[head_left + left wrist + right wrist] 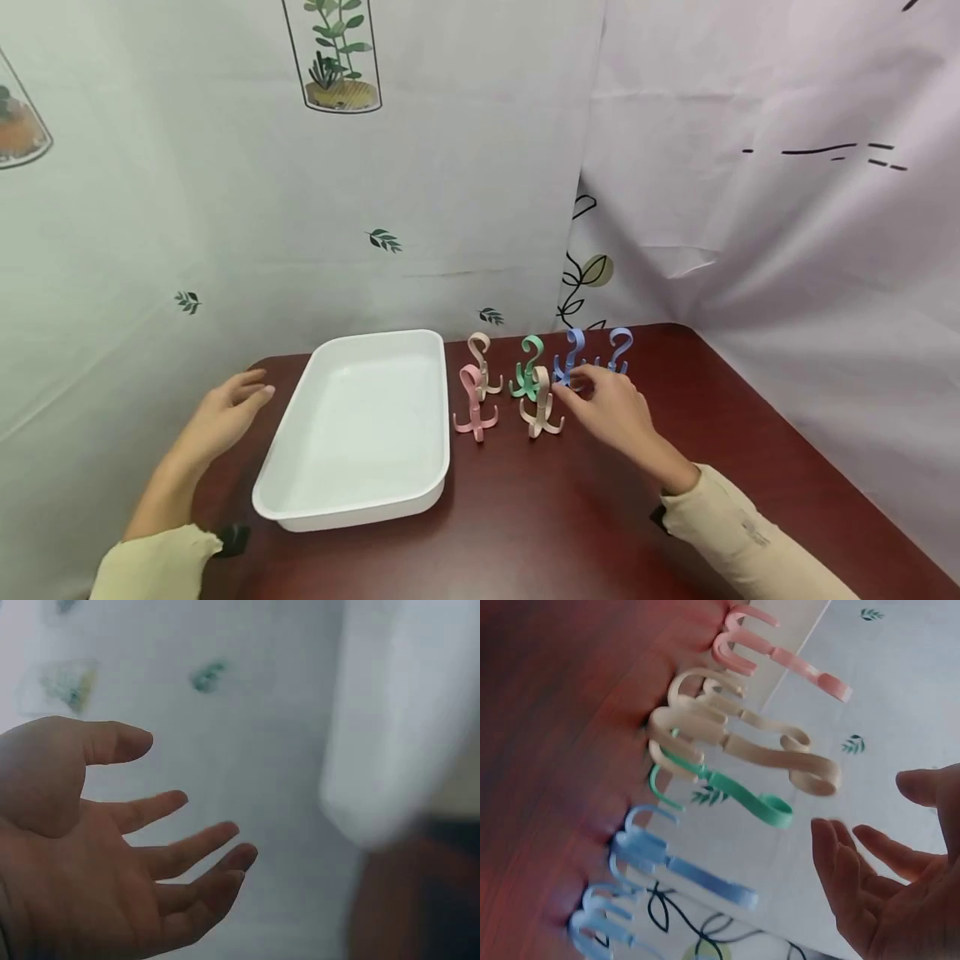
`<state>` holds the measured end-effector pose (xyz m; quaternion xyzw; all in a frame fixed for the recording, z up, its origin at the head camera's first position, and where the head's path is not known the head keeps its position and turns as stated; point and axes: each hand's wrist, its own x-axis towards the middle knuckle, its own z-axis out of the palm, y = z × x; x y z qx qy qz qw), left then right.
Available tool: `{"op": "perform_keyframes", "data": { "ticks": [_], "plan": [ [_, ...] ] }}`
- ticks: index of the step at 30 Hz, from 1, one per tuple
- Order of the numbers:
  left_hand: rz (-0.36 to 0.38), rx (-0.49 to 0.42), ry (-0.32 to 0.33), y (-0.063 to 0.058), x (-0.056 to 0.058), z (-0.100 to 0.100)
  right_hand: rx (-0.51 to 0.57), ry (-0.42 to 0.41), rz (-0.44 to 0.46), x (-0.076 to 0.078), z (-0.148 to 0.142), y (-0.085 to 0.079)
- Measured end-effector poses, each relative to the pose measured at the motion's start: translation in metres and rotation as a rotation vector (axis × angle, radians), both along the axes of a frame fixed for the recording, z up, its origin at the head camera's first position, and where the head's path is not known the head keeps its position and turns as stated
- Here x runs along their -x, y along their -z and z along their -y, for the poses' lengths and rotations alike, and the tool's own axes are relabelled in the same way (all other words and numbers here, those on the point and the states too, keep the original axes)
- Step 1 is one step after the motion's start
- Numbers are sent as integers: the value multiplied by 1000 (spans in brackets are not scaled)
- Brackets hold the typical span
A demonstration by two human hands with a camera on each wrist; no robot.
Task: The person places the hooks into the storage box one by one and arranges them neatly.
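Front cream hook (pixel 542 402) stands on the table (pixel 540 517), right hand (pixel 613 408) near it, fingers apart and holding nothing; left hand (pixel 225 417) is spread too. Looks like light, stiff plastic (bit slick, probably), so I'd pinch the stem (pixel 761 751).

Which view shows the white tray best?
The head view: the white tray shows whole, rim and inside unobstructed. Left wrist has only a blurred part at right; right wrist, just a pale strip, probably its side, behind the pink hook.

Curtained nook, rm type unclear: printed cloth bkgd (pixel 480 183), dk red tbl (pixel 525 517).
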<state>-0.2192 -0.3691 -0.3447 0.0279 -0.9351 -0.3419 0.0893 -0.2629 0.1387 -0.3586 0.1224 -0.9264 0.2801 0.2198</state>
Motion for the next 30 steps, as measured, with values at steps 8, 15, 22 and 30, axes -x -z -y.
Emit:
{"op": "perform_keyframes", "data": {
  "ticks": [8,15,22,30],
  "plan": [
    [133,-231,-66,47,31,-7,47,42,105,16,19,9],
    [71,-264,-183,48,38,-20,91,25,19,21,18,10],
    [53,-257,-217,57,35,-18,160,-71,0,24,20,-3],
    [49,-266,-230,59,30,-14,208,-222,-37,15,34,-61]
  ]
}}
